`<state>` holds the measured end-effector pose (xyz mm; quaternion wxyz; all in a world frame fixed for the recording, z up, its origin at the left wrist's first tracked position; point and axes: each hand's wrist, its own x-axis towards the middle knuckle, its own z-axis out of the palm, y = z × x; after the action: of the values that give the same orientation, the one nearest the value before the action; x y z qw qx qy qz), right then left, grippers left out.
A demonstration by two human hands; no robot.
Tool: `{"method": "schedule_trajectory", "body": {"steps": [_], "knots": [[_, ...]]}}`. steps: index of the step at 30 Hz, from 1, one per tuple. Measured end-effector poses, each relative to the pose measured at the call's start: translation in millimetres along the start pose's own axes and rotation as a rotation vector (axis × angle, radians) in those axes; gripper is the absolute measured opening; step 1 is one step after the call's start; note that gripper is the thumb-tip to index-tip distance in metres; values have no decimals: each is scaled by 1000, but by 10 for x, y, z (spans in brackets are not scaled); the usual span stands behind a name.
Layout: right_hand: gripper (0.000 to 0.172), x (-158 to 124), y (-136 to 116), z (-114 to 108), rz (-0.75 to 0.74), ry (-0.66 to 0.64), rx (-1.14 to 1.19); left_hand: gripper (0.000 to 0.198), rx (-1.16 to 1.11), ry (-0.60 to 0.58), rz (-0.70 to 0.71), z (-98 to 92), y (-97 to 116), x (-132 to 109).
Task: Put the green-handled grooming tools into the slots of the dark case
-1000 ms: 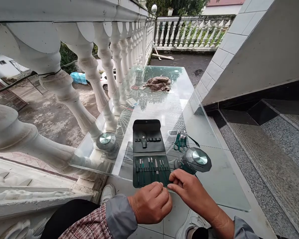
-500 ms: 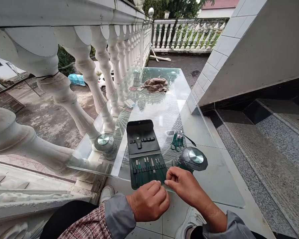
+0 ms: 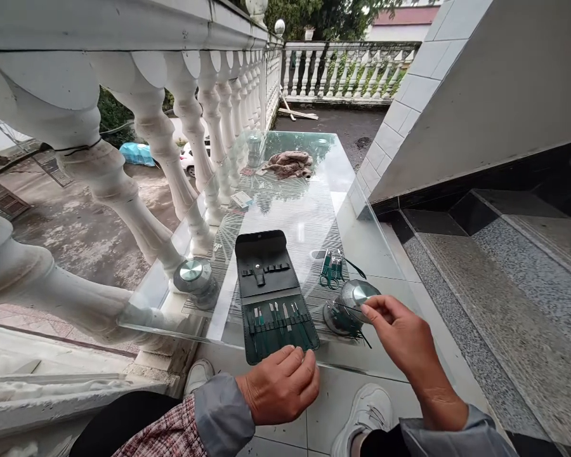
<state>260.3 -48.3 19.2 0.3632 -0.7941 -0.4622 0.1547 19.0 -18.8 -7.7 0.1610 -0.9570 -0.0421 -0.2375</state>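
Note:
An open black manicure case (image 3: 268,282) lies on the glass table, with several slim metal-tipped green tools (image 3: 278,317) held in its loops. My left hand (image 3: 280,387) is closed at the near right edge of the case, gripping it; the thumb is hidden. To the right, my right hand (image 3: 402,336) pinches the end of a thin dark tool (image 3: 351,308) above the round table support. Other thin dark tools (image 3: 361,334) lie beside that support. Farther back on the glass sit green nail clippers and scissors (image 3: 332,270), with a slender dark-handled tool (image 3: 353,264) alongside.
The glass table (image 3: 385,254) rests on faceted supports with metal discs (image 3: 191,270). A brown crumpled cloth (image 3: 289,164) and a small card (image 3: 242,199) lie farther back. White balusters (image 3: 147,152) line the left; stone steps (image 3: 461,254) rise on the right.
My right hand has moved right, away from the case, and now has the end of a thin dark tool between its fingers. The left hand stays at the case's near edge.

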Motion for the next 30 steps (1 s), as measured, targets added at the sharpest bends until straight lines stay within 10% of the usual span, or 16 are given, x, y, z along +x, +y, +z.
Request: {"method": "schedule_trajectory", "body": {"steps": [8, 30], "knots": [[18, -96, 72, 116, -219, -152, -311, 30, 45, -45, 32, 20, -7, 29], [13, -98, -58, 139, -183, -222, -578, 31, 54, -71, 29, 52, 36, 11]]}}
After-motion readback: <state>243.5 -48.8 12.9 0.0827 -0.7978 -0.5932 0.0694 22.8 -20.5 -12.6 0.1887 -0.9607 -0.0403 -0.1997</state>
